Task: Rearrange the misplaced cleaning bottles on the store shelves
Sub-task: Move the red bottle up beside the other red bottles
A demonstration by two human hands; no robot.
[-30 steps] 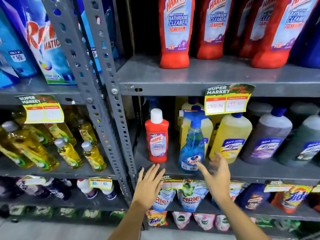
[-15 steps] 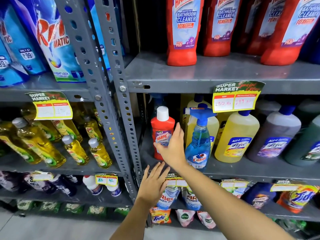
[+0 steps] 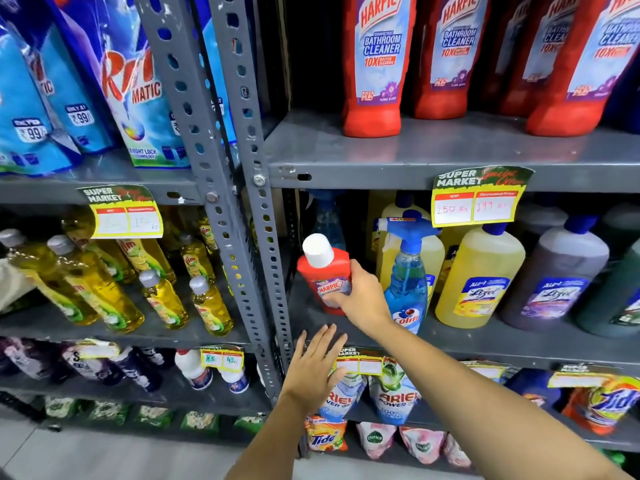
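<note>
Right hand [image 3: 360, 299] now grips the small red Harpic bottle [image 3: 323, 271], tilted at centre frame beside the Colin spray [image 3: 407, 282]; a second ago it only reached. Left hand [image 3: 313, 370] hovers open below.

detergent pouches [image 3: 135, 98] upper left | price tag [image 3: 476, 197] | floor [image 3: 104, 455]

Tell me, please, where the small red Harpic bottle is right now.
The small red Harpic bottle is at the left end of the middle shelf, tilted in the right hand, just left of the blue Colin spray bottle.
</note>
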